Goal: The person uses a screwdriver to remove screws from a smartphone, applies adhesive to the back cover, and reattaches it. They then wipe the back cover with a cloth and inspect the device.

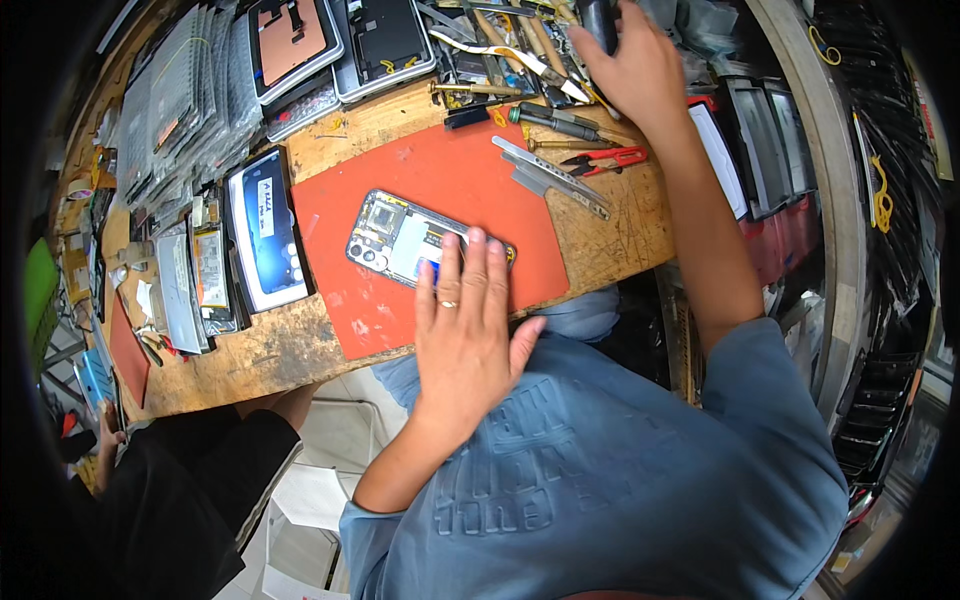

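Note:
My left hand (462, 320) lies flat, its fingers stretched out over the lower right part of an opened smartphone (410, 240). The phone's back is off, showing a silver battery, a circuit board and a camera cluster at its left end. Under the phone is an orange-red work mat (400, 170). At the top edge, over a heap of tools, my right hand (640, 70) has its thumb and fingers around a dark, rounded object (598, 22) whose kind I cannot make out; part of the hand is cut off by the frame.
Right of the mat lie thin metal blades (550, 178), red-handled snips (606, 160) and screwdrivers (560, 122). Opened tablets (385, 50) and stacked bubble-wrap sleeves (175, 90) stand at the back left. A boxed phone (265, 230) borders the mat. Another person's leg (200, 480) is at lower left.

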Demonstrator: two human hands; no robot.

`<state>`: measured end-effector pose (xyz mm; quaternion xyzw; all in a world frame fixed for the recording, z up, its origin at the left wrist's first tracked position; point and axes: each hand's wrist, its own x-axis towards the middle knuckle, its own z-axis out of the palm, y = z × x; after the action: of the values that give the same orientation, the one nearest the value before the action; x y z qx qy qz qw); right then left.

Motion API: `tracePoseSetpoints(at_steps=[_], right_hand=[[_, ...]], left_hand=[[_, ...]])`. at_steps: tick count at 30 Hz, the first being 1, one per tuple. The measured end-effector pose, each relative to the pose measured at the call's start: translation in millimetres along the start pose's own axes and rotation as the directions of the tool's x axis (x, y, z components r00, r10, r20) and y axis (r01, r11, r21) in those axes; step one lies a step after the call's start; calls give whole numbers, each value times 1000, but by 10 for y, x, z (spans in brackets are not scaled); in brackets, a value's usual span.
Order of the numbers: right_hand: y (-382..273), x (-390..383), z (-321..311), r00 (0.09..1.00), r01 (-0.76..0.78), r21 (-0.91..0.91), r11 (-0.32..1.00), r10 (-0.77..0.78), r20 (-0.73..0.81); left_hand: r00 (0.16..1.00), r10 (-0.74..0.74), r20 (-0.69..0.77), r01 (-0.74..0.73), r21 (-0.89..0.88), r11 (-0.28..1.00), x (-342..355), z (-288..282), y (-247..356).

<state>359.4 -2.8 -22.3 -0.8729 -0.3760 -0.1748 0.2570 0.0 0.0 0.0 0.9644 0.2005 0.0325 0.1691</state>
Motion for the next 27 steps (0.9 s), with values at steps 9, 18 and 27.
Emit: tracePoseSetpoints(at_steps=[9, 18, 27], right_hand=[[-20, -230, -561, 881, -445, 696, 564, 135, 454], [-106, -924, -1112, 593, -800, 600, 16, -136, 794], [-296, -1606, -1559, 162, -938, 226, 263, -245, 956]], left_hand=[[967, 127, -223, -177, -221, 959, -291, -101, -208], [912, 106, -395, -207, -222, 953, 68, -208, -365], [945, 39, -325, -134, -275, 952, -108, -73, -345]])
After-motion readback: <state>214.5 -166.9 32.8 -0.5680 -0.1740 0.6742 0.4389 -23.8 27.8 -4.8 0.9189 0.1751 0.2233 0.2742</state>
